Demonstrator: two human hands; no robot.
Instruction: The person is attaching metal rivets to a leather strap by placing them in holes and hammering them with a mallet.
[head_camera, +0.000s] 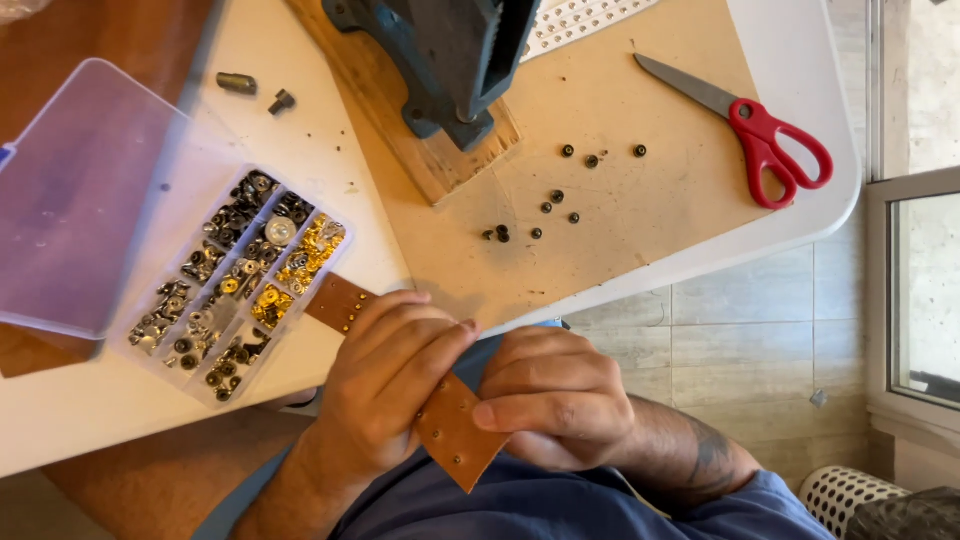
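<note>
Both hands pinch one tan leather strap (455, 425), smooth and punched with small holes, at 6 o'clock below the table (90, 410) edge. The left hand (385, 385) grip wraps and hides its middle; the right hand (555, 400) clamps its lower end. One clear compartmented box (235, 285) of metal snaps lies at 9 o'clock, one pair of red scissors (750, 125) at 2, about ten dark rivets (555, 200) at 12. The blue press (450, 55) is cut off.

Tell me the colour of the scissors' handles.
Red, on the scissors lying on the table; seen in the head view.

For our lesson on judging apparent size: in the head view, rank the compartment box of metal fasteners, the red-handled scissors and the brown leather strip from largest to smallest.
1. Compartment box, largest.
2. Scissors and leather strip: similar length; the hands cover the strip's middle, so unranked.
</note>
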